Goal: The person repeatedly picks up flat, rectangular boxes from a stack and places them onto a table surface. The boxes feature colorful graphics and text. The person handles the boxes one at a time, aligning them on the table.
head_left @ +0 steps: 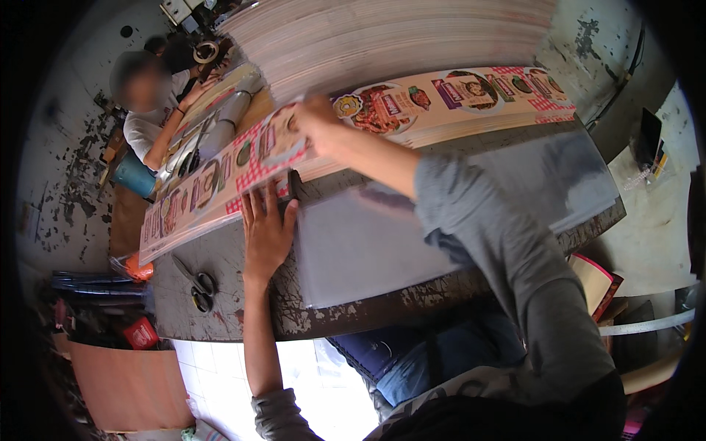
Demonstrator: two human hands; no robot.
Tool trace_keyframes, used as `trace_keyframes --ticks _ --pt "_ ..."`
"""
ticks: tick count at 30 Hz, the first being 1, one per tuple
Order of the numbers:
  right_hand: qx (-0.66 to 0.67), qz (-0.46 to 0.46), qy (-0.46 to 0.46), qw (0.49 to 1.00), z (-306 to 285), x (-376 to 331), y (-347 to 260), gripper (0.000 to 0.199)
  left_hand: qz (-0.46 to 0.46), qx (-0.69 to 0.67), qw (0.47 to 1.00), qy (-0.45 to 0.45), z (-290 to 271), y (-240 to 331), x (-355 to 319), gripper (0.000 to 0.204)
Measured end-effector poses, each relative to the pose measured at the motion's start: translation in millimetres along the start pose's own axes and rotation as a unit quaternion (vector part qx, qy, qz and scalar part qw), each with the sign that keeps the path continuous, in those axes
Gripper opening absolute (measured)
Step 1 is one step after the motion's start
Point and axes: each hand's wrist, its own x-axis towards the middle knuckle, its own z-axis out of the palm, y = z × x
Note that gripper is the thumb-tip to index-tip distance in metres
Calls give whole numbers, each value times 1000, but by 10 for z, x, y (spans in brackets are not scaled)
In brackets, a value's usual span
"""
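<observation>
A long printed sheet [209,184] with food pictures and red checks slants across the table's left part, its far-left end reaching past the table edge. My right hand [318,123] is closed at this sheet's right end, where it meets a stack of similar printed sheets [441,103]; its fingertips are partly hidden. Just below the sheet's near edge, my left hand [266,239] lies with fingers stretched out, the tips at or under that edge. A dark block [294,184] sits beside its fingers. Clear plastic sheets [368,250] lie to the right of my left hand.
Black-handled scissors [200,288] lie on the worn dark table [331,321] at the left. A tall stack of sheets [390,37] rises behind. At the far left, a co-worker [151,125] sits by rolled clear plastic [226,114] and a tape roll [206,51].
</observation>
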Motion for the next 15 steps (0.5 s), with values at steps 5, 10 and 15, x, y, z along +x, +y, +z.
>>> trace_keyframes --ticks 5,10,15 --pt "-193 -95 -83 973 289 -427 -26 27 -77 -18 997 -12 -263 146 -22 48" --pt "-312 -239 -103 914 181 -416 -77 33 -166 72 983 -9 -437 275 52 45" --pt "-432 -316 -267 802 -561 -450 -300 23 -118 195 970 89 -356 179 31 45"
